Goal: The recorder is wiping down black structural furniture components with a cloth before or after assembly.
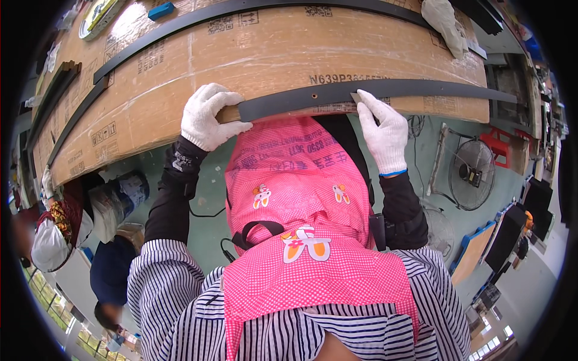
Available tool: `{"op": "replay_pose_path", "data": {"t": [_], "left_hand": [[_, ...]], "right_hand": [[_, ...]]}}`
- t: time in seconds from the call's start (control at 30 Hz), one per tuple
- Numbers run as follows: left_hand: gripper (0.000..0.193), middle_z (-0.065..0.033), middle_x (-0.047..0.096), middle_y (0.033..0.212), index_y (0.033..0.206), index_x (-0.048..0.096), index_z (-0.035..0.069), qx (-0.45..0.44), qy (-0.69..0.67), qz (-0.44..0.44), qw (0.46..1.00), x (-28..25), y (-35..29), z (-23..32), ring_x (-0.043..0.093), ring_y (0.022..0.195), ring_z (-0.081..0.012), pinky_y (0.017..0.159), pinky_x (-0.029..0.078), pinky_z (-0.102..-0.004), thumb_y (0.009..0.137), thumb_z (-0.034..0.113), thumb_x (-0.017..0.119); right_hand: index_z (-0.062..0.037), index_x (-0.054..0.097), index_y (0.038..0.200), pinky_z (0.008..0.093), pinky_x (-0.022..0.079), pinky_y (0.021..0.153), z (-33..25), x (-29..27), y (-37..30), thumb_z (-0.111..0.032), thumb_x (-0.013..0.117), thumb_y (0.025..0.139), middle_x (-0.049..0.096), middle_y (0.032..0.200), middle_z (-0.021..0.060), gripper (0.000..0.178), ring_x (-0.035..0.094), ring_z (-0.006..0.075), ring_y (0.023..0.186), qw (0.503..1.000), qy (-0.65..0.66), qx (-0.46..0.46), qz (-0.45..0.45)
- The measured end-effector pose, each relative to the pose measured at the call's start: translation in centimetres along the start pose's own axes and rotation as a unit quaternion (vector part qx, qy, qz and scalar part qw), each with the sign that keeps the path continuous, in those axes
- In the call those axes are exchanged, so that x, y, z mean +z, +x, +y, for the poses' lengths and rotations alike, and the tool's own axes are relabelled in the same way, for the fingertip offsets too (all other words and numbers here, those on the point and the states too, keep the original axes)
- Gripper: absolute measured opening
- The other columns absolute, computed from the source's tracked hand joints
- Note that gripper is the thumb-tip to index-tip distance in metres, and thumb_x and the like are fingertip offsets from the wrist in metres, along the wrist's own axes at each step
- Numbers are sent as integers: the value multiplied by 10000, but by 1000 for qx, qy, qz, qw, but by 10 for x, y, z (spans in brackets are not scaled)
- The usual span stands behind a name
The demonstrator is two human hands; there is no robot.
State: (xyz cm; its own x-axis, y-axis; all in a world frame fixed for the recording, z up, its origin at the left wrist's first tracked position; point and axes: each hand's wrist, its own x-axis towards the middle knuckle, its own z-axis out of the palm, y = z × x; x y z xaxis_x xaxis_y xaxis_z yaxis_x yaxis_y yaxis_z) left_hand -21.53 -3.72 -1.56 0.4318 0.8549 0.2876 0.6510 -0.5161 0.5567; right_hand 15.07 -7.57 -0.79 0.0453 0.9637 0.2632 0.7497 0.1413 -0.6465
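Note:
A long dark grey strip (283, 103) with a small hole lies along the near edge of a cardboard-covered work surface (180, 78). My left hand (208, 117), in a white glove, is closed at the strip's left end, thumb below and fingers above. A short brown end shows between those fingers. My right hand (384, 132), also gloved, has its thumb and fingertips pinched at the strip's middle. Something small, thin and grey shows at those fingertips; its kind is too small to tell.
Another long dark strip (198, 31) curves across the far side, near a blue block (161, 11) and a crumpled white cloth (444, 27). Shorter dark strips (78, 123) lie at left. A floor fan (471, 171) and red stool (498, 147) stand at right. Another person (57, 234) is at left.

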Motion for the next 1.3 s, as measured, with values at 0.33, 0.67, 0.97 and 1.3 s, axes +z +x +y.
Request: {"op": "replay_pose_path", "data": {"t": [0.33, 0.67, 0.97, 1.3], "left_hand": [[503, -91, 680, 946, 1010, 760, 96, -1, 3, -2, 1000, 0, 1, 1, 671, 926, -309, 829, 554, -416, 555, 187, 955], [495, -82, 677, 933, 995, 754, 108, 9, -6, 11, 1000, -1, 2, 0, 668, 904, -308, 809, 551, -416, 556, 201, 963], [511, -81, 690, 936, 1007, 748, 105, 21, -7, 28, 999, 2, 0, -3, 675, 892, -305, 795, 555, -416, 562, 222, 970], [474, -71, 687, 966, 1026, 753, 115, 4, -4, 6, 1000, -1, -1, -2, 668, 969, -306, 874, 552, -421, 653, 333, 948]], "right_hand": [[-75, 784, 1207, 313, 581, 801, -2, -1, 2, -151, 754, 953, 793, 1012, 128, 267, 779, 234, 900, 999, 26, 36, -3], [-34, 764, 1247, 298, 563, 967, 17, 2, 19, -139, 743, 978, 791, 1181, 143, 289, 764, 206, 1083, 992, 27, 102, 67], [-167, 770, 1135, 380, 535, 597, -99, 79, -16, -199, 759, 921, 682, 772, 70, 217, 687, 283, 665, 987, 50, -122, -97], [-74, 790, 1186, 307, 599, 815, -64, 62, -3, -122, 738, 958, 796, 1051, 133, 238, 786, 231, 918, 997, 82, 9, -11]]}}
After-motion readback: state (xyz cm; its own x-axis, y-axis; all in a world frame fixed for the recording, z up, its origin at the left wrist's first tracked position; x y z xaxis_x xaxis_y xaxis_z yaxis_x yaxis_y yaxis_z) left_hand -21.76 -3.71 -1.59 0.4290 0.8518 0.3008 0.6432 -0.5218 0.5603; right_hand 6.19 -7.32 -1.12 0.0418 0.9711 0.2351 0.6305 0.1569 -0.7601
